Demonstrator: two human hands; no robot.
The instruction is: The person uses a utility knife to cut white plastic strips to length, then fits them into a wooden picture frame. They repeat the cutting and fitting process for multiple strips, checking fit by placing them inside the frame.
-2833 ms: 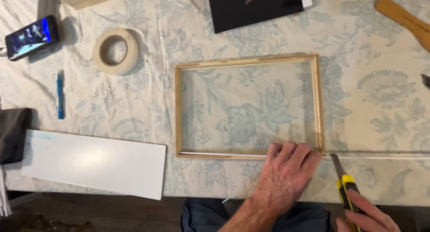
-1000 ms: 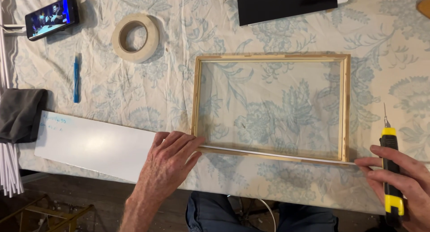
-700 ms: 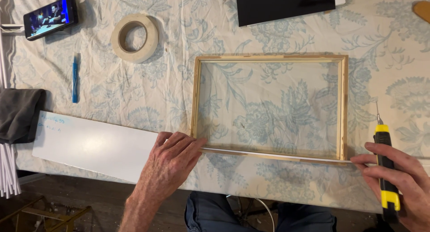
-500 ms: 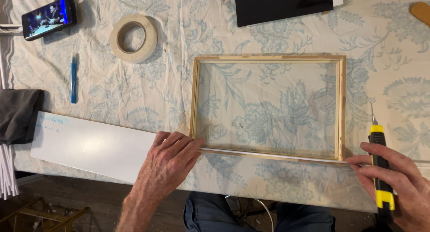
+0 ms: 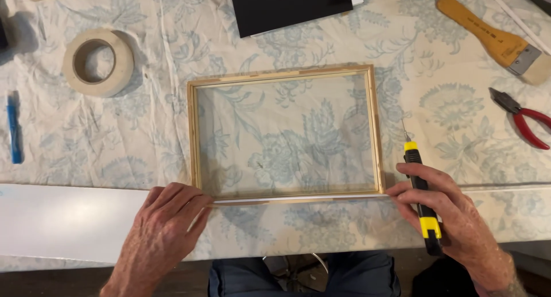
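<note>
Head view: right hand (image 5: 453, 216) gripping utility knife (image 5: 422, 196)

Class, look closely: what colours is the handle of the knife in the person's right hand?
Black with yellow bands on the knife, clearest in the head view, held by the right hand.

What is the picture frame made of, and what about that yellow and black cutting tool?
The frame looks like bare, pale wood: light tan, matte, unpainted, with visible joints at the corners. The knife in the right hand seems to have a hard plastic body, glossy black with yellow parts, and a thin grey blade that is probably metal. The left hand presses the frame's near corner.
</note>
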